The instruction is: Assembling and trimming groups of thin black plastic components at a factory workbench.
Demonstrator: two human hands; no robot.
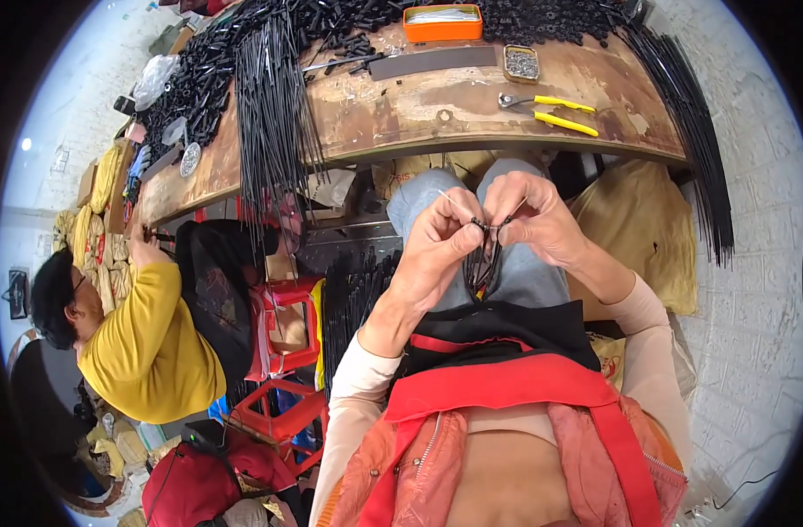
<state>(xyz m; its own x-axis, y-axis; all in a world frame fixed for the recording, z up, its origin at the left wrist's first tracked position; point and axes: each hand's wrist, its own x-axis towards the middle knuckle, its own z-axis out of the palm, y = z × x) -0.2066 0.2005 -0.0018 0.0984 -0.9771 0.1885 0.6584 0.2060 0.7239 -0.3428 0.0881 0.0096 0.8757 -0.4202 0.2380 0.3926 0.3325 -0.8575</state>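
Note:
In front of my lap, both hands are raised close together, fingertips pinching. My left hand (441, 241) grips one end of a thin pale wire (455, 205), which sticks up past the fingers. The wire's other end juts out of my right hand (538, 220), also closed in a pinch. Between the fingertips, small black ends of thin dark rods (482, 268) are gathered at the wire. The rods hang down toward my lap, and their lower part is hard to make out. Yellow-handled cutting pliers (560, 116) lie on the wooden table (384, 114) beyond my hands.
Bundles of long black rods (270, 114) hang over the table edge, with more rods (683, 123) at the right. An orange box (443, 24), a small tin of metal bits (521, 64) and black-part heaps stand behind. A person in yellow (147, 342) works at left near red stools (283, 413).

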